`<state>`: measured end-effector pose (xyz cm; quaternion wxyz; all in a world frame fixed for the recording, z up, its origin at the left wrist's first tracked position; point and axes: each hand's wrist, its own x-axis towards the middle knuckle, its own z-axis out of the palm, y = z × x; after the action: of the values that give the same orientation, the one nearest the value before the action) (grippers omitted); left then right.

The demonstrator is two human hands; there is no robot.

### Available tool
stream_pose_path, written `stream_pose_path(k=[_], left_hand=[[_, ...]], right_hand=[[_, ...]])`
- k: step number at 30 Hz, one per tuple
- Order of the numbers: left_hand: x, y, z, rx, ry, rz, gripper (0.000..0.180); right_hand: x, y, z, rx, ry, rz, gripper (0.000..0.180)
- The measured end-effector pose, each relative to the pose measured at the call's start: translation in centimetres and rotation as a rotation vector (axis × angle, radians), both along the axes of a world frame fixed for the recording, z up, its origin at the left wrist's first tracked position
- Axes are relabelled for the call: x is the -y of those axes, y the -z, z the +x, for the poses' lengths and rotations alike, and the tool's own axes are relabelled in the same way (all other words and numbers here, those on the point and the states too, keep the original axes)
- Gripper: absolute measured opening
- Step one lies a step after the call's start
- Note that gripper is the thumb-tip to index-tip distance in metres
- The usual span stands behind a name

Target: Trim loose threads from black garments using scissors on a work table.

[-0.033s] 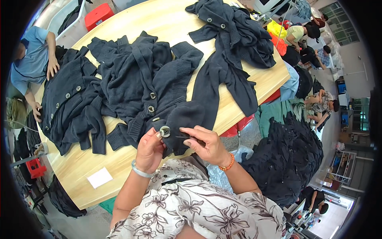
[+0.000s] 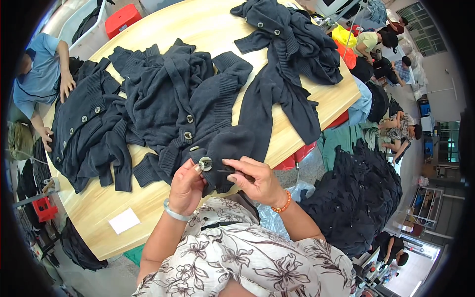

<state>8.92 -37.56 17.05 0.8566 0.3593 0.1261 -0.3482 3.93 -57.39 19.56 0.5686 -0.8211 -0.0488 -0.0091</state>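
Observation:
A dark knitted cardigan [image 2: 163, 94] with large buttons lies across the middle of the table, its near edge pulled toward me. My left hand [image 2: 187, 184] pinches that edge, thumb against a pale, dark-centred button [image 2: 205, 164]. Just right of the button, my right hand [image 2: 258, 182] is closed around a small dark pointed tool [image 2: 228, 171], possibly thread snips; the fingers hide most of it. The tool's tip points left toward the button. Whether it touches the knit or thread, I cannot tell.
The pale wooden table [image 2: 99, 225] bears another dark cardigan [image 2: 91, 119] at left, under a co-worker's hands [image 2: 67, 85], and one [image 2: 292, 54] at far right. A white card [image 2: 124, 221] lies near left. Dark garments [image 2: 356, 193] are piled at right; a red container [image 2: 122, 21] stands beyond.

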Motion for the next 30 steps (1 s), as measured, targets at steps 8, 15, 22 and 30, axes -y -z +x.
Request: stream_pose_path(k=[8,15,22,30], left_hand=[[0.2,-0.5,-0.3,0.000,0.024,-0.031,0.027],[0.5,-0.2,-0.5,0.004,0.020,-0.017,0.027],[0.7,0.0,-0.6,0.003,0.023,-0.013,0.027],[0.7,-0.1,-0.5,-0.012,0.016,-0.032,0.027]], right_hand=[[-0.8,-0.4,0.6,0.084,0.002,-0.050,0.034],[-1.0,-0.5,0.7,0.095,0.027,-0.084,0.033],[-1.4,-0.1,0.8,0.107,0.057,-0.080,0.031],[-1.6,0.3,0.9,0.117,0.133,-0.014,0.025]])
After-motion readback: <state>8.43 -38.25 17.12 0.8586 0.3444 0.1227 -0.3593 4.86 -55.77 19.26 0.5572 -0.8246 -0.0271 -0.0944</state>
